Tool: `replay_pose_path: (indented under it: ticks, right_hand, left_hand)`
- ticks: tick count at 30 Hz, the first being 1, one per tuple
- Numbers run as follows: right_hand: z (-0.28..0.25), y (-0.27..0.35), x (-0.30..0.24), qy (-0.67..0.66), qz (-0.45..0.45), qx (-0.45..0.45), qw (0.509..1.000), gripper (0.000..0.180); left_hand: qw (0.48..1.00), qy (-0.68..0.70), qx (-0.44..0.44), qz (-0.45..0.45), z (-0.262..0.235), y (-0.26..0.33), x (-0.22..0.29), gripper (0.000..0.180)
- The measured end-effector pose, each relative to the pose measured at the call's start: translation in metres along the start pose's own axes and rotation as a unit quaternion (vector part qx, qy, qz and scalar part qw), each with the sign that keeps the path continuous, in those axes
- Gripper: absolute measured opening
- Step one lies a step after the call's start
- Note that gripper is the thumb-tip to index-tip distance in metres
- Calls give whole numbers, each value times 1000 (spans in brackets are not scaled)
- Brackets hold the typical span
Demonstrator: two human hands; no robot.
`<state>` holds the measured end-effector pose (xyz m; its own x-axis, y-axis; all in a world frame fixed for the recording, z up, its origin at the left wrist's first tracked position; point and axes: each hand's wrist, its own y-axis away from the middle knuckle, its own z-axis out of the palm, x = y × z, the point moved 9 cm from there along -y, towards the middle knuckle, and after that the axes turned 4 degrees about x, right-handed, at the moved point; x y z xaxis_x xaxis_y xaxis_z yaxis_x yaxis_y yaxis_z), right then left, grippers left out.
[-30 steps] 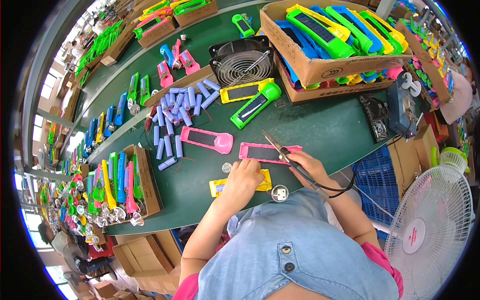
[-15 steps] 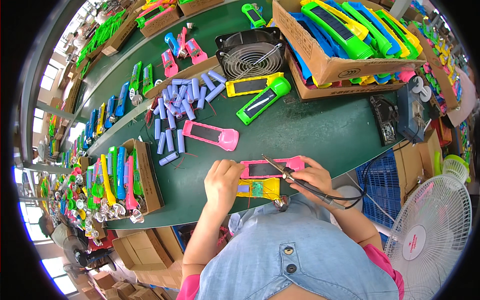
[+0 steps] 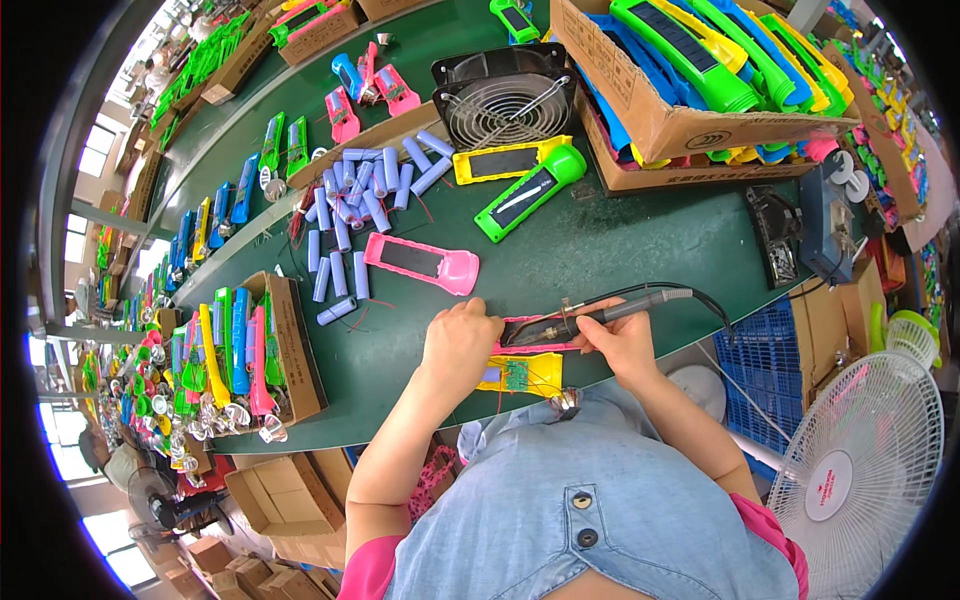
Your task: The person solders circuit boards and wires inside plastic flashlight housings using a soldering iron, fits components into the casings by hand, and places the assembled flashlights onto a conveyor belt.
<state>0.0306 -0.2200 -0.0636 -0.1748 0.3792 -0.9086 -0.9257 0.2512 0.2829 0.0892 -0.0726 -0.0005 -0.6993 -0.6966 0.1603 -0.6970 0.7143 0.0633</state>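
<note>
My right hand (image 3: 622, 342) grips a soldering iron (image 3: 655, 300), its metal end pointing left over a pink lamp casing (image 3: 545, 350) with a dark panel. At the casing's left end is my left hand (image 3: 458, 345), fingers pinched together; what they hold is hidden. Just below, nearer to me, lies a yellow lamp casing (image 3: 545, 372) with a green circuit board (image 3: 516, 376), thin wires and a silver lamp head (image 3: 567, 402). Farther off, a second pink casing (image 3: 425, 262) lies apart from both hands.
Purple battery cells (image 3: 350, 200) with wires lie heaped at the left. A black fan (image 3: 505, 105), yellow and green casings, and a full cardboard box (image 3: 700, 135) stand beyond. A box of lamps (image 3: 290, 350) is at left. The iron's cable (image 3: 715, 312) trails right, near a white fan (image 3: 850, 480).
My right hand has turned the soldering iron, so its handle now lies nearly level across the pink casing. My left hand has shifted slightly right, over the casing's left end.
</note>
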Motion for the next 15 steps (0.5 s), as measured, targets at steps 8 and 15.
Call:
replay_pose_path:
  ticks: [8,15]
  right_hand:
    - [5,0,1,18,1,-10,1000,12]
    - [2,2,-3,33,-25,-18,999,13]
  left_hand:
    - [1000,-15,-4,-21,5,-1,2,10]
    - [997,-57,-41,-23,7,-5,4,10]
